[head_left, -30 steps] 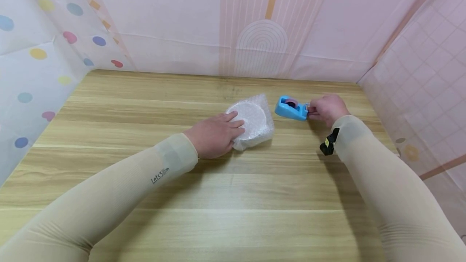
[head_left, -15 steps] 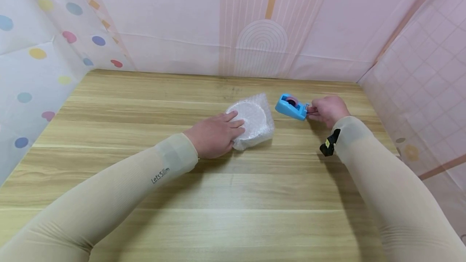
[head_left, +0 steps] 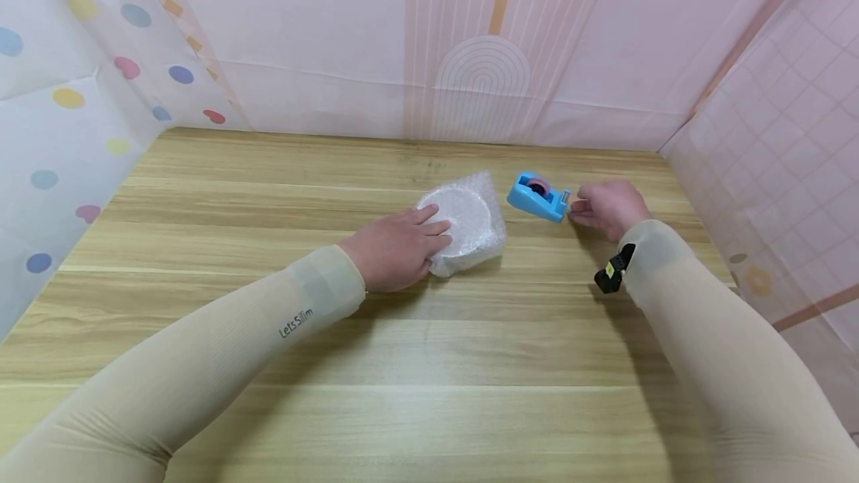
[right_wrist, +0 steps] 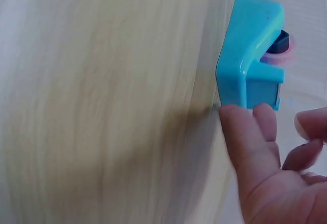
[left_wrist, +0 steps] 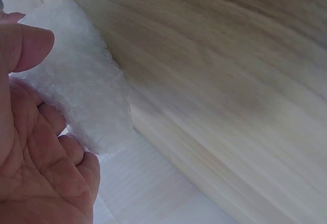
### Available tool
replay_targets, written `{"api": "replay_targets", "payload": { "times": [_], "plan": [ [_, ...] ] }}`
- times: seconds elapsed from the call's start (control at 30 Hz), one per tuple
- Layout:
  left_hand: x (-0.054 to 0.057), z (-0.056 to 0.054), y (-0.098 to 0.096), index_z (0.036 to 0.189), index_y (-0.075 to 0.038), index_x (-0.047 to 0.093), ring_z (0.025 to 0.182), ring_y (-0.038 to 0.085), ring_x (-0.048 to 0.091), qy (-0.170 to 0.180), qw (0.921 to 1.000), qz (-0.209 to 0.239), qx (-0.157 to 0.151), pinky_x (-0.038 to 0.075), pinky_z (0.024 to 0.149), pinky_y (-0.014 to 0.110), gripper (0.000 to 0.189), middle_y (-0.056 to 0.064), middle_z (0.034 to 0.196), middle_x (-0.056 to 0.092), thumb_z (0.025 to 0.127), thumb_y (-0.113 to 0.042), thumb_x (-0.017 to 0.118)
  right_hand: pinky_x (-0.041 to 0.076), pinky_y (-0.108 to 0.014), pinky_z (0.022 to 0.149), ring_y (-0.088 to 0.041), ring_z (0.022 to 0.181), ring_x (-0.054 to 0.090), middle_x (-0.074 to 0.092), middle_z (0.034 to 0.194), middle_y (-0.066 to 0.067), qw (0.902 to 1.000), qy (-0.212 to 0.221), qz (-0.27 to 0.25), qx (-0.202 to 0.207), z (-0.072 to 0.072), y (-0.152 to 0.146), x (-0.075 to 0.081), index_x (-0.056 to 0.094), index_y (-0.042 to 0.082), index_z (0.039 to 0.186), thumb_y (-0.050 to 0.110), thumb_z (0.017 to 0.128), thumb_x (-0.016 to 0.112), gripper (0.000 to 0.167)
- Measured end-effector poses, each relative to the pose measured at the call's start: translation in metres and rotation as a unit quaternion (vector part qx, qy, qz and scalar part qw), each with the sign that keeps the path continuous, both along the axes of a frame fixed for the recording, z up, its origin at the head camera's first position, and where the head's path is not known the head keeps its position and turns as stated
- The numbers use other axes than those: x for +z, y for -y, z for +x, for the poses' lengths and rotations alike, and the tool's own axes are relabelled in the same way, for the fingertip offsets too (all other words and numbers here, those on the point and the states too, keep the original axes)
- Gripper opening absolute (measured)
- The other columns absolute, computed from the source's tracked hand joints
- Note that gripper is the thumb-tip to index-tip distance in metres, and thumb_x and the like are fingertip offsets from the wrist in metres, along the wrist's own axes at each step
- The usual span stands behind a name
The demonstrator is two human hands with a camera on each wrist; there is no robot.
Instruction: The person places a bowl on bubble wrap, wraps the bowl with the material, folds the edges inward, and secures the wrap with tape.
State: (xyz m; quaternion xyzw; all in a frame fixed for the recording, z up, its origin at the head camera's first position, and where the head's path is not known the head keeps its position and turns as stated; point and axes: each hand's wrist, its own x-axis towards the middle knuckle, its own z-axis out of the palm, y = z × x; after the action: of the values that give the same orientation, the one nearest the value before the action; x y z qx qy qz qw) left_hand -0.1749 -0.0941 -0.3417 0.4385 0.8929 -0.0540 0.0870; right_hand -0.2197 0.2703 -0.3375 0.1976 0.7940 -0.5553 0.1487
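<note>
- Up goes the pale backdrop (head_left: 302, 21), dotted at left, gridded at right.
- Below it spreads the wood-grain table (head_left: 429, 364), and everything sits toward its far half.
- Two beige sleeves (head_left: 221, 352) reach in across it, the left one lettered.
- And here's the packet (head_left: 476, 222), bubble wrap around a round shape, lying on the table just left of the dispenser.
- The left hand (head_left: 396, 250) lies over its near left side, fingers spread and resting on top!
- Over right, the right hand (head_left: 612, 207) is at the dispenser's front end, fingertips touching or just beside it; whether it pinches any tape, I cannot tell.
- The blue dispenser (head_left: 530, 202) stands on the table, front end toward that hand.
- A black device (head_left: 609, 276) juts from the right wrist.
- Smallest, a pink roll (right_wrist: 280, 56) sits in the dispenser.
</note>
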Motion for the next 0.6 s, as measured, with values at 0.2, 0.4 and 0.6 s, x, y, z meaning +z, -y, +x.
{"api": "replay_targets", "payload": {
  "times": [0.2, 0.4, 0.6],
  "plan": [
    [0.002, 0.001, 0.0, 0.157, -0.009, 0.049, 0.161, 0.039, 0.025, -0.004, 1.0, -0.002, -0.001, 0.023, 0.134, 0.05, 0.052, 0.01, 0.168, 0.041, 0.106, -0.02, 0.047, 0.062, -0.033, 0.099, -0.015, 0.096, 0.072, 0.071, 0.107, -0.006, 0.9963, 0.048, 0.048, 0.053, 0.004, -0.012, 0.003, 0.035, -0.004, 0.158, 0.035, 0.109, 0.049, 0.064],
    [0.001, 0.0, 0.0, 0.156, -0.009, 0.05, 0.161, 0.039, 0.026, -0.01, 0.9999, -0.002, -0.004, 0.024, 0.134, 0.05, 0.052, 0.01, 0.168, 0.042, 0.106, -0.021, 0.048, 0.065, -0.031, 0.082, -0.017, 0.085, 0.068, 0.069, 0.098, -0.006, 0.9875, 0.075, 0.114, 0.079, 0.003, -0.018, 0.004, 0.051, 0.0, 0.118, 0.037, 0.108, 0.049, 0.038],
    [0.001, 0.0, -0.001, 0.157, -0.011, 0.049, 0.162, 0.038, 0.024, -0.006, 1.0, -0.006, 0.002, 0.023, 0.134, 0.049, 0.052, 0.008, 0.169, 0.041, 0.106, -0.021, 0.048, 0.063, -0.029, 0.075, -0.018, 0.081, 0.066, 0.068, 0.09, -0.005, 0.9743, 0.079, 0.188, 0.096, 0.004, -0.022, 0.004, 0.063, -0.003, 0.109, 0.037, 0.109, 0.046, 0.044]
  ]
}}
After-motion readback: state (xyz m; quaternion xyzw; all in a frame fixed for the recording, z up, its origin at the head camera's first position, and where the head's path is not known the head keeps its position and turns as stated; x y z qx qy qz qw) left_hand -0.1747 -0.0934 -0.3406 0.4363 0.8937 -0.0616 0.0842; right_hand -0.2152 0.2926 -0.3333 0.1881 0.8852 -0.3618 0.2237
